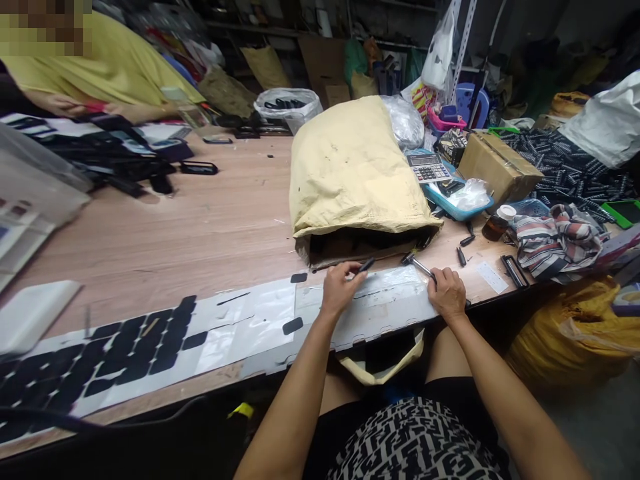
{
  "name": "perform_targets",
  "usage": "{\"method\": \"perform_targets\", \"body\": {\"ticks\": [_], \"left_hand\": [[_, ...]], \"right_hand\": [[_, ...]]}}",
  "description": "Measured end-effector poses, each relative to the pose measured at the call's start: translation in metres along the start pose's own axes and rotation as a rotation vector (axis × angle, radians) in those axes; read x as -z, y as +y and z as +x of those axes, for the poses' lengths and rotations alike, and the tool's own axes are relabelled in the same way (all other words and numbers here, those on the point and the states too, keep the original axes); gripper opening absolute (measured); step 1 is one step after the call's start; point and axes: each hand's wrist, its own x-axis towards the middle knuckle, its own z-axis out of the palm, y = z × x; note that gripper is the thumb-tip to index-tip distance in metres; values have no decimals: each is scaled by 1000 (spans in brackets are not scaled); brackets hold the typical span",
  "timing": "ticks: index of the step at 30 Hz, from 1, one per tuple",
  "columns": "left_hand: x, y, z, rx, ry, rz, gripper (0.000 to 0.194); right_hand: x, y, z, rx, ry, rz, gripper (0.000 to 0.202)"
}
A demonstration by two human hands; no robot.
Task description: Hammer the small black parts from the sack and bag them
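My left hand (341, 287) pinches a small black piece (367, 265) above the white sheet near the table's front edge. To its right, my right hand (447, 292) is closed round the handle of a small hammer (420, 265), whose head points away to the left. Both hands are over or beside a clear-covered white board (385, 310). Just beyond them lies a large yellow sack (350, 167), its dark open mouth facing me. Black flat patches (135, 347) stick to white sheets at the left.
A person in yellow (125, 60) is at the far left, near black parts. At right are a calculator (428, 168), a blue tray (457, 203), a cardboard box (497, 167), a brown bottle (496, 223), striped cloth (555, 240) and a heap of black handles (565, 167).
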Motion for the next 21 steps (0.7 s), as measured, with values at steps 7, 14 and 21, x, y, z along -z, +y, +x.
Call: {"method": "perform_targets", "body": {"ticks": [7,14,21], "left_hand": [[-26,1,-40,-228,-224,44,17],[-31,-1,-38,-235,-221,77,20],[-30,-3,-36,-203,-217,9,16]], "right_hand": [[-1,1,0,14,22,-2,26],[0,1,1,15,21,-11,26],[10,4,3,-16,-24,142,25]]}}
